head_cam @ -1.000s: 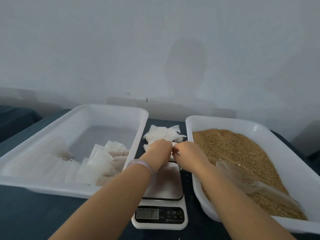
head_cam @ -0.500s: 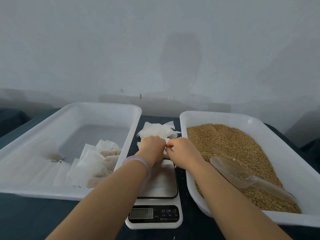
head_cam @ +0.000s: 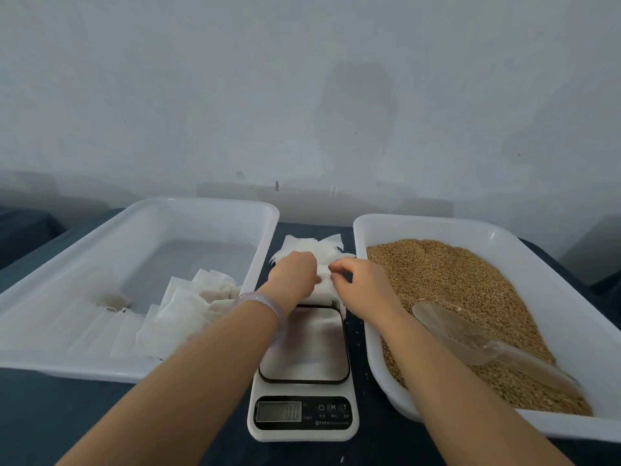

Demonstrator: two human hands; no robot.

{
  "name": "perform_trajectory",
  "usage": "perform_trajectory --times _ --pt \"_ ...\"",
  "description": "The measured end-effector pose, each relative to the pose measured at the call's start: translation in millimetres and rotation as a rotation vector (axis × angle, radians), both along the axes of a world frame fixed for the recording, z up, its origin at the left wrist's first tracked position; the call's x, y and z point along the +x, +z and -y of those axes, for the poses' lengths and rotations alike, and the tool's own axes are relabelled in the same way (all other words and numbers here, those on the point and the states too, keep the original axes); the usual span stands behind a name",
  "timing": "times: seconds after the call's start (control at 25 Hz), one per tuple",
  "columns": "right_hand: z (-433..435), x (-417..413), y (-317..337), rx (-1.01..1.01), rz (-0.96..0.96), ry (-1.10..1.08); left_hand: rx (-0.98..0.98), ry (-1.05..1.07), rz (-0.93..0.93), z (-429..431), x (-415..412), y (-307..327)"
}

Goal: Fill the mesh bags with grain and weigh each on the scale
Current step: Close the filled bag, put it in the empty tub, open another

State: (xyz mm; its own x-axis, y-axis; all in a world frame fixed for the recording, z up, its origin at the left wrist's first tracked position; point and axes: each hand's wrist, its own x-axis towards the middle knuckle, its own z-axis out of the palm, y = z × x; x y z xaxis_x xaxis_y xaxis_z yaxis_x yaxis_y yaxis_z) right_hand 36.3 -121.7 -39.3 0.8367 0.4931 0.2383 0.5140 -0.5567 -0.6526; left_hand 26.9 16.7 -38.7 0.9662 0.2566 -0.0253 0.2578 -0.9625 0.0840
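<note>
Both grips have drawn slightly apart since half a second ago, and a thin white mesh bag [head_cam: 325, 284] now shows stretched between them. The left grip [head_cam: 294, 275], a bare hand with a translucent bracelet [head_cam: 265, 302] at the wrist, curls down over the bag's left edge and holds it. The right grip [head_cam: 363, 285] pinches the right edge with bent fingers. The bag sits at centre frame, over the far edge of the white digital kitchen scale [head_cam: 304, 375], just in front of a loose pile of empty white bags [head_cam: 312, 245] lying on the dark blue tabletop [head_cam: 50, 418]. Left of centre, a wide white plastic tray [head_cam: 100, 250] holds several filled white pouches [head_cam: 188, 307] in its near right part. At the right of the frame, a second white plastic tray [head_cam: 544, 264] carries golden-brown grain [head_cam: 453, 284]. A clear plastic scoop [head_cam: 470, 334] lies on the grain, handle toward the lower right.
</note>
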Motion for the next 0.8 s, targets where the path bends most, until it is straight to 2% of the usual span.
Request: perform_trajectory --times 0.08,0.2,0.32,0.44,0.52,0.6,0.8 --pt "0.8 1.2 0.8 0.115 -0.031 -0.026 -0.148 0.010 0.142 -8.3 -10.9 21.0" --pt "2.9 2.3 6.1 0.266 -0.068 -0.028 -0.534 0.034 0.343 -19.6 -35.8 48.1" --pt "5.4 -3.5 18.8 0.483 -0.238 0.058 -0.948 0.045 0.296 -21.2 -68.0 60.0" --pt "8.9 -14.1 29.7 0.632 -0.335 0.133 -1.140 0.049 0.165 -19.4 -94.3 59.6" --pt "10.5 -24.2 36.1 0.612 -0.344 0.189 -1.275 0.042 0.135 -17.2 -107.2 56.4" --pt "14.6 -32.6 38.0 0.515 -0.289 0.220 -1.334 0.014 0.139 -13.0 -115.4 51.5" --pt "31.1 -46.9 38.5 0.251 -0.111 0.243 -1.210 0.043 0.163 -1.5 -120.8 32.8"
